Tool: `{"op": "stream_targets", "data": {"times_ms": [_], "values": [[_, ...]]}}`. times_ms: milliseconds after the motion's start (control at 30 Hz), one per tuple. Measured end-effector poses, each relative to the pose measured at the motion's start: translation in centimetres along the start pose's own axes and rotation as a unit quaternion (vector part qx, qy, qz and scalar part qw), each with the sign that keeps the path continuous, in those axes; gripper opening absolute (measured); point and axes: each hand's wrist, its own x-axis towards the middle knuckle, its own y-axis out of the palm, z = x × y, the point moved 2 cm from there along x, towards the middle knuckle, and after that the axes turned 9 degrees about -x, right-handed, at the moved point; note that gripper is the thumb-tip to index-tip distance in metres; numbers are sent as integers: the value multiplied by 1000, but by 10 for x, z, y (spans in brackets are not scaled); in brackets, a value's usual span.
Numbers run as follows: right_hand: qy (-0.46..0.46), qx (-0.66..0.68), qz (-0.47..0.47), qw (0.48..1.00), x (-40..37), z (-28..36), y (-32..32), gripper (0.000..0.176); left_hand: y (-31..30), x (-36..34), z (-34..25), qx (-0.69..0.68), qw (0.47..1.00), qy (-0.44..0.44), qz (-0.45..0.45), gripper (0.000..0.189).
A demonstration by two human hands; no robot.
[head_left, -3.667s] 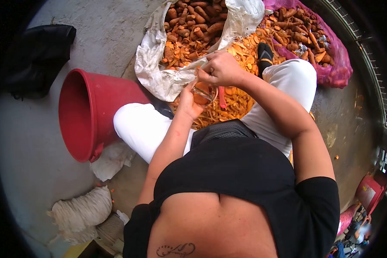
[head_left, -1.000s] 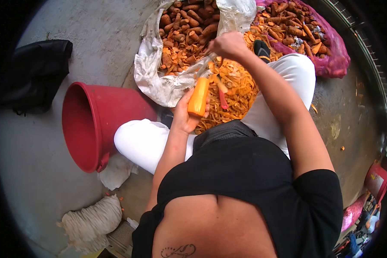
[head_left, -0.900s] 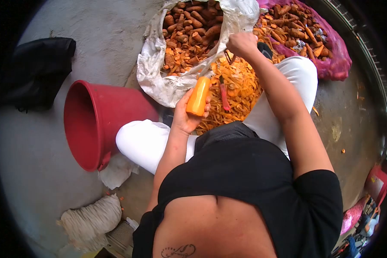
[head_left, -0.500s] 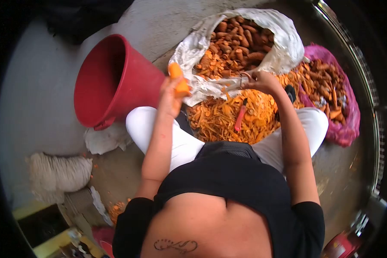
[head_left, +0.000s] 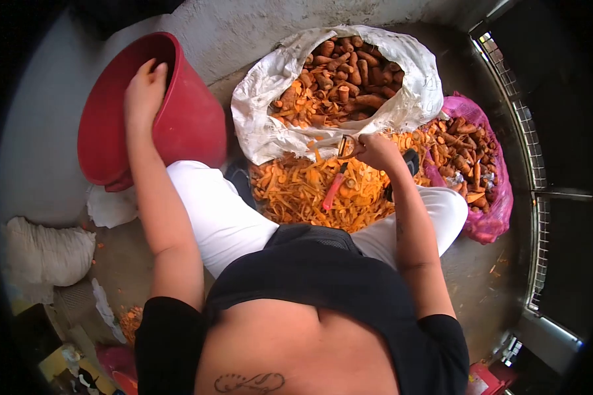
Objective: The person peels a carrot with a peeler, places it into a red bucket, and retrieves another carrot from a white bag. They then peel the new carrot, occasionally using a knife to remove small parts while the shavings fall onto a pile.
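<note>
My left hand [head_left: 145, 92] reaches into the mouth of the large red bucket [head_left: 194, 112], its fingers apart and no carrot visible in it. A peeler [head_left: 346, 146] is gripped in my right hand [head_left: 377, 153], above the near edge of the white sack [head_left: 250, 118]. Unpeeled carrots [head_left: 369, 72] and some orange pieces fill that sack. Below it, between my legs, a heap of orange peelings [head_left: 290, 191] lies on the floor, with a red-handled knife [head_left: 334, 189] on top.
A pink mesh sack [head_left: 497, 197] of carrots stands at the right. To the left lie a pale stuffed sack [head_left: 49, 250] and a crumpled white bag [head_left: 112, 205]. A metal grille [head_left: 524, 131] runs along the right side.
My left hand has moved left into the bucket, and the peeled orange carrot it held is out of sight. My right hand still holds the peeler. The view has shifted.
</note>
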Motion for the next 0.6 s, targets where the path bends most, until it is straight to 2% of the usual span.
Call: {"op": "stream_targets", "data": {"times_ms": [67,133,200,267,367,467,500,600], "values": [[-3,-36,39,999,-1,4,-2,27,35,-10,-25,-71,993,74,49,49],[5,-56,61,997,1,5,2,26,82,-20,-36,-156,964,68,202,51],[5,-46,86,995,5,0,10,25,132,-37,-31,-158,929,125,309,50],[7,-55,84,995,7,-4,17,25,154,-55,-35,-1,890,146,432,51],[18,-55,92,994,13,-11,35,24,184,-63,-31,141,821,110,543,54],[18,-29,70,997,21,-16,50,24,190,-54,-45,-17,880,172,441,55],[12,-18,29,999,24,-14,52,24,190,-49,-52,-34,882,157,444,54],[73,13,53,996,45,-15,50,24,196,-41,-58,16,883,133,450,53]]}}
